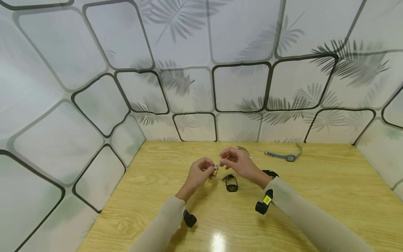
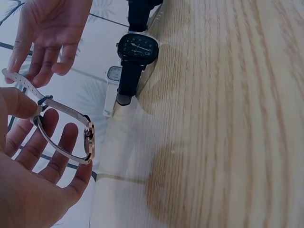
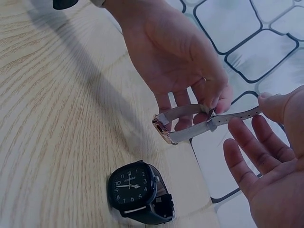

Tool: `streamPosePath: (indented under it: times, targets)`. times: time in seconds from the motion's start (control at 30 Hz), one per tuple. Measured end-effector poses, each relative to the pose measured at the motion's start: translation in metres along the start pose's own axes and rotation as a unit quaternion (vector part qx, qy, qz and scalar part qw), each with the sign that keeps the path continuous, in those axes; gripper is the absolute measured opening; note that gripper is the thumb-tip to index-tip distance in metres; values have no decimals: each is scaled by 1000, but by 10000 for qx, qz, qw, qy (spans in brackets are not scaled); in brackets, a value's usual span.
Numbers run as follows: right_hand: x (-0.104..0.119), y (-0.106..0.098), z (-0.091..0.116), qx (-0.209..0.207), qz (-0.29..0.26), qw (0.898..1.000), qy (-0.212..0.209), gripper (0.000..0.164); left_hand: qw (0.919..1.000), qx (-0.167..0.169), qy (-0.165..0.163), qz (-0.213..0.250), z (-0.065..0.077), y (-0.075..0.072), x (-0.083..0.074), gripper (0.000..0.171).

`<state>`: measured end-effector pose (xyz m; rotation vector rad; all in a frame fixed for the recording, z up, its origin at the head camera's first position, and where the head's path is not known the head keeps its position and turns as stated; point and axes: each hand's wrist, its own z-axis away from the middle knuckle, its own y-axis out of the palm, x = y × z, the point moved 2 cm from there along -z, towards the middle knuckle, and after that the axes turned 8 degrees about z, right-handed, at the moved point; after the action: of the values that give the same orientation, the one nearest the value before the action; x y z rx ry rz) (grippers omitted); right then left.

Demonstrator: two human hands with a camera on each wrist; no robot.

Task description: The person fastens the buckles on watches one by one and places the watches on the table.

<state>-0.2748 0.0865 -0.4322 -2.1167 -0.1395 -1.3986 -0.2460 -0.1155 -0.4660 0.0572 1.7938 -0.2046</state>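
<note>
A wristwatch [image 1: 216,169] with a pale strap and a rose-gold case is held up over the table between both hands. My left hand [image 1: 199,172] pinches its strap beside the buckle, thumb on top, with the looped strap and case hanging near the other fingers. The free strap end, which runs out through the buckle [image 3: 210,115], is pinched between the thumb and fingers of my right hand [image 1: 238,162]. In the right wrist view the watch strap [image 3: 187,134] forms a closed loop. The dial faces away in the left wrist view.
Close below the hands, a black square-faced watch [image 1: 231,188] stands on the wooden table [image 1: 324,196]. A white watch [image 1: 245,151] lies behind the right hand, a dark one [image 1: 270,173] beside the right wrist. Farther right is a grey-blue watch [image 1: 290,158]. Patterned walls [image 1: 239,87] enclose the table.
</note>
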Motion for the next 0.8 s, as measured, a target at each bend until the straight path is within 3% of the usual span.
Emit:
streamPosePath:
  times: [0.27,0.53,0.8]
  targets:
    - [1,0,1,-36,8,10000,-19,19,9989,-29,-139,446,-1,3,0,10]
    - [0,-1,1,-55,2,10000,-41,20,9996,164,-97,214,-1,2,-5,12]
    - [-1,-2,2,-136,3,9998,-130,19,9980,316,-2,549,2,1,-2,13]
